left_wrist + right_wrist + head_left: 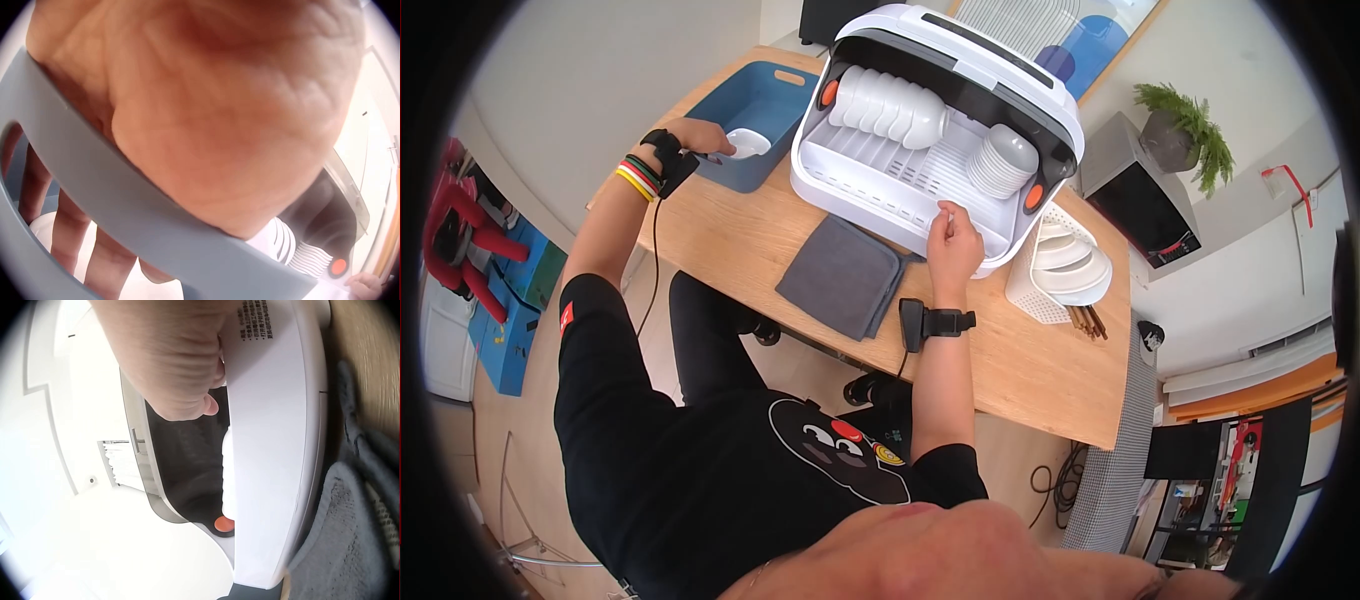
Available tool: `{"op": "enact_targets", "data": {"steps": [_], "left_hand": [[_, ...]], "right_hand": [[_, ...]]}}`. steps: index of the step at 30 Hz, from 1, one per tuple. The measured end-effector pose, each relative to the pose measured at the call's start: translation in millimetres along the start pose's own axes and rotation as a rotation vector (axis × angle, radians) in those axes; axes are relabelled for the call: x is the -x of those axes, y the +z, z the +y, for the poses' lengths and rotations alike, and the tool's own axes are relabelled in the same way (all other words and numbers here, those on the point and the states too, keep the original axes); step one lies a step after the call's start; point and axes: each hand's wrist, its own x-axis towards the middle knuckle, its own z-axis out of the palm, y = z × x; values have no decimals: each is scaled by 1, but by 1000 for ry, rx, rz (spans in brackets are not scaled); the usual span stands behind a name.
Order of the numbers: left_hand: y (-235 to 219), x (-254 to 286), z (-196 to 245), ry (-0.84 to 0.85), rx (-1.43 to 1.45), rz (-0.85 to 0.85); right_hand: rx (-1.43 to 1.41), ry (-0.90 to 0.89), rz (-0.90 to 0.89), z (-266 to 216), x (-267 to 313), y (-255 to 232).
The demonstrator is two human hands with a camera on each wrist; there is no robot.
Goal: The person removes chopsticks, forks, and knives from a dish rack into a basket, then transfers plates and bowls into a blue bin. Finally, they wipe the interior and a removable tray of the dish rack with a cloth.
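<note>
My left hand (698,135) reaches over the near rim of a blue basin (745,100) and grips a white bowl (748,143) at its edge. Through the basin's handle slot, the left wrist view shows fingers (70,228) against the white bowl (134,284). My right hand (956,243) is at the front edge of a white dish cabinet (855,190), its fingers loosely curled with nothing visible in them. Inside the cabinet, a row of white bowls (890,108) stands at left and a stack of white dishes (1005,160) at right.
A folded grey cloth (840,275) lies on the wooden table (1040,375) in front of the cabinet. To the right stands a white perforated rack (1032,285) with white plates (1072,262) and brown chopsticks (1088,322). Behind are a microwave (1135,190) and a potted plant (1172,138).
</note>
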Motion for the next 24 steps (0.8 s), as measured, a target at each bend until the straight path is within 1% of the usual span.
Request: {"op": "enact_targets", "data": {"steps": [4,6,7,8,9,10,11,12,13,15,16,17,18,19,21,23,24], "left_hand": [[-2,7,5,29,36,-12],[-5,13,11,71,-22,4],[-6,8,6,75,-28,2],[-7,0,-3,149,13,63],[-9,0,-1,224,54,124],[-12,-1,4,232,47,122],[-17,-2,7,239,81,171],[-22,3,16,246,116,220],[-25,7,27,254,112,217],[-28,18,52,425,112,327],[-27,24,68,431,109,322],[-26,30,86,473,89,339],[-24,32,103,516,71,357],[-21,27,116,522,71,352],[-11,12,142,727,23,324],[2,14,181,863,56,398],[9,4,198,939,16,464]], "right_hand": [[6,-19,5,1,0,0],[-2,-24,13,0,0,0],[-9,-19,7,-1,0,0],[-14,-14,3,-1,0,-1],[-10,-8,10,-1,0,-1],[-6,-5,-1,-1,1,-1],[-3,-2,-12,-1,1,-2],[2,3,-6,-2,0,-2],[-11,13,-17,-2,1,-2],[-19,27,-26,-2,0,-3],[-22,14,-23,-2,0,-3],[-24,1,-21,-2,0,-3],[-18,7,-19,-3,0,-3],[-27,9,-22,-4,0,-4],[-34,12,-24,-4,0,-4],[-15,7,-31,-4,0,-4],[-14,4,-28,-4,0,-4]]}}
